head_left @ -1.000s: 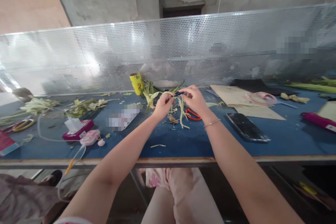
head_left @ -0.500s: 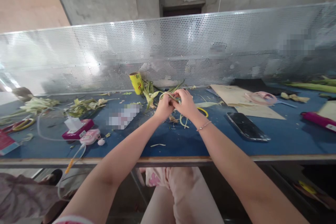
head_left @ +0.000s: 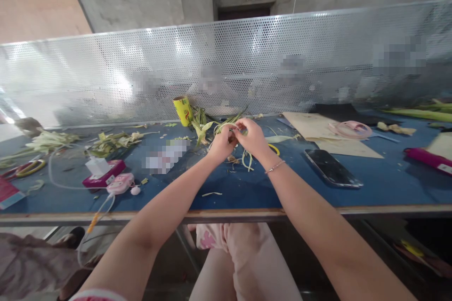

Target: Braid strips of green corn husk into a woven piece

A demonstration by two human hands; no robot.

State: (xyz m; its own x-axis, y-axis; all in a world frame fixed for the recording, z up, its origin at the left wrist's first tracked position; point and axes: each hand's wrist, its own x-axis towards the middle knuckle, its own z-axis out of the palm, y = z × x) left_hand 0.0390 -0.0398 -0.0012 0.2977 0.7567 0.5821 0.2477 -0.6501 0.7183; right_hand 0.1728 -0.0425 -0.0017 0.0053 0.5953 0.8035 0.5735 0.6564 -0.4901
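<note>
Close together over the middle of the blue table point(head_left: 226, 202), my left hand point(head_left: 222, 145) and my right hand point(head_left: 252, 137) pinch a thin pale green plant strip point(head_left: 226, 125) between their fingertips. Fingers hide the point where it is gripped. Below my right hand a loose end of pale strip point(head_left: 248, 162) curls down. Just left of my left hand lies a bunch of green and pale husk-like leaves point(head_left: 202, 131). A yellow ring point(head_left: 275, 150) sits partly behind my right wrist, near a long flat leaf point(head_left: 281, 139).
A yellow cylinder point(head_left: 183, 112) stands against the perforated metal screen point(head_left: 176, 66). Leaf piles point(head_left: 113, 145), a magenta power block point(head_left: 104, 174) and a pink charger case point(head_left: 121, 183) with cables lie left. At right are a phone point(head_left: 332, 168), brown paper point(head_left: 318, 134) and pink tape roll point(head_left: 353, 130).
My fingers have shifted slightly on the strip, and the right hand's knuckles are more raised. The loose end still hangs below. Other things on the table stay put.
</note>
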